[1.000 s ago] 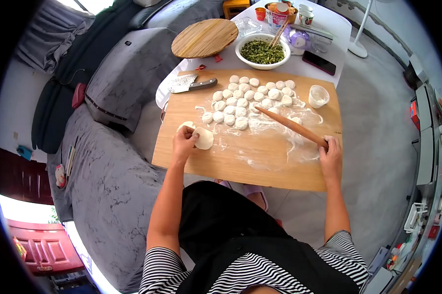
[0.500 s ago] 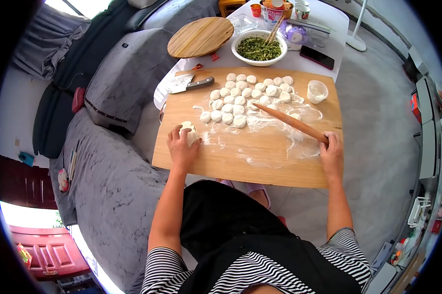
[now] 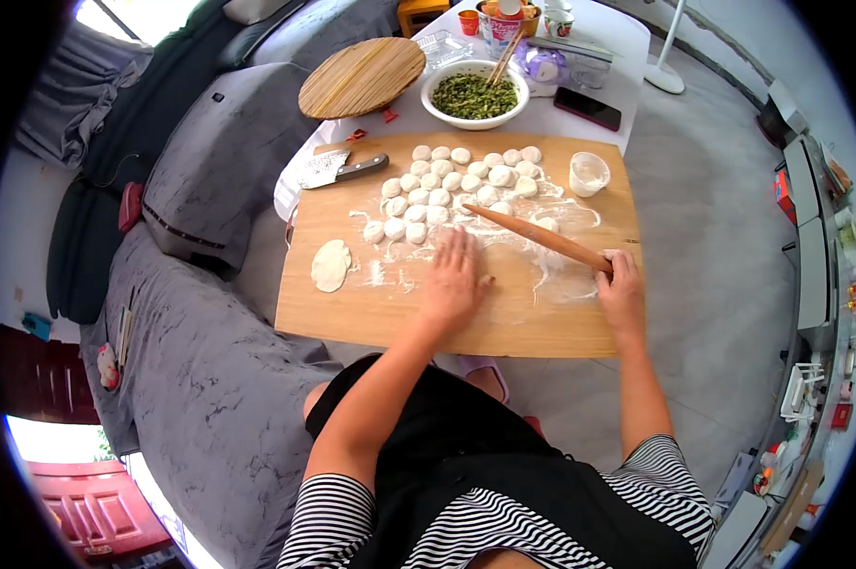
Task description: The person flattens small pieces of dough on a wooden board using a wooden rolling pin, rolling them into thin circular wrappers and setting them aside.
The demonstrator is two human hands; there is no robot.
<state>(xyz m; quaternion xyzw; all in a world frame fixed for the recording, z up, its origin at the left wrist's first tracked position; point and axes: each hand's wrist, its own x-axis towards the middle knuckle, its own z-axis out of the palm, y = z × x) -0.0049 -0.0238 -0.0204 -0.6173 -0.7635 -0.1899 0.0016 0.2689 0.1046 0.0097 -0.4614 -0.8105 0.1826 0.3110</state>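
Note:
My right hand (image 3: pixel 620 284) is wrapped round the thick end of a wooden rolling pin (image 3: pixel 532 232), which slants up to the left over the floured board (image 3: pixel 381 318). Fingers spread, my left hand (image 3: pixel 455 284) is over the middle of the board, just below the dough pieces, with nothing visible in it. Several small round dough pieces (image 3: pixel 416 213) sit in rough rows behind it. Rolled flat dough (image 3: pixel 331 266) lies at the board's left. One dough piece (image 3: pixel 546 225) is beside the rolling pin.
A cleaver (image 3: pixel 338 170) lies at the board's back left, a plastic cup (image 3: pixel 589 174) at its back right. Behind are a bowl of chopped green filling (image 3: pixel 475 97) with chopsticks, a round woven lid (image 3: pixel 362 78) and a phone (image 3: pixel 587 108).
My left hand has set the flat dough down at the board's left and moved right to the middle. My right hand still holds the rolling pin. The whole view has shifted slightly.

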